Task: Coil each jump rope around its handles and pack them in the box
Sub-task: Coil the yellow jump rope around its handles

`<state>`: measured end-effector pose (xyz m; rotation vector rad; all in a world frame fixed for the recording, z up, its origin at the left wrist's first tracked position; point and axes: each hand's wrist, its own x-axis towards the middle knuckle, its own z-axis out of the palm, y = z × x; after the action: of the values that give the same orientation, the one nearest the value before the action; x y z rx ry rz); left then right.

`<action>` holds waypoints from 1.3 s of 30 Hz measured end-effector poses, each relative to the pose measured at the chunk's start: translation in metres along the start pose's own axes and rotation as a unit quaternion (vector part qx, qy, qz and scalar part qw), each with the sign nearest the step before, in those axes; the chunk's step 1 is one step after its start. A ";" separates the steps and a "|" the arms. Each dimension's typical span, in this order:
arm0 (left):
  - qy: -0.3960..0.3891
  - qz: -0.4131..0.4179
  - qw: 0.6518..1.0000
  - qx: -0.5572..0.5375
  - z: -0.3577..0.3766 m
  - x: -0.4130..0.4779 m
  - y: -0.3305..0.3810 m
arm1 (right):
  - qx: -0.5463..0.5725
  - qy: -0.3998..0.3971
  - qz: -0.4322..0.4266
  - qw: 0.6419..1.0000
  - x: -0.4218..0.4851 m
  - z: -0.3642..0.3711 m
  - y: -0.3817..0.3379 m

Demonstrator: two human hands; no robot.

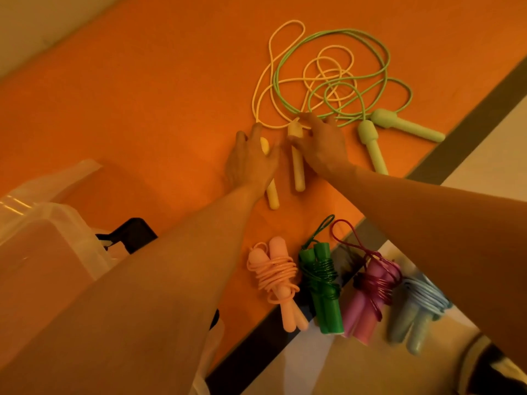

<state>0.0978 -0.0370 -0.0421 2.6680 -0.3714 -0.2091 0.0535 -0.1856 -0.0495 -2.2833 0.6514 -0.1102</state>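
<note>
Orange mat [142, 95]; left hand [251, 163], right hand [322, 146] on yellow handles [298, 172].

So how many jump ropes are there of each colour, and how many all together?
Yellow rope: 1
Light green rope: 1
Pink rope: 1
Dark green rope: 1
Purple rope: 1
Light blue rope: 1
Total: 6

2 hands [252, 162] – on yellow handles [297, 166]
</note>
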 end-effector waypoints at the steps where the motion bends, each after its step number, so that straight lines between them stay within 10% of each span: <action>1: 0.003 0.007 1.000 -0.001 0.000 -0.001 -0.001 | -0.001 -0.010 -0.005 1.000 0.001 0.000 0.000; 28: -0.024 0.030 0.930 -0.366 -0.198 -0.125 0.056 | 0.190 -0.044 -0.072 0.978 -0.172 -0.149 -0.159; 39: -0.176 -0.008 0.815 -0.553 -0.335 -0.226 0.093 | 0.183 -0.007 -0.149 0.972 -0.261 -0.234 -0.254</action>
<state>-0.0699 0.0826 0.3179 1.4609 -0.2197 -0.6883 -0.1279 -0.0595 0.3221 -2.0026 0.2475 -0.3294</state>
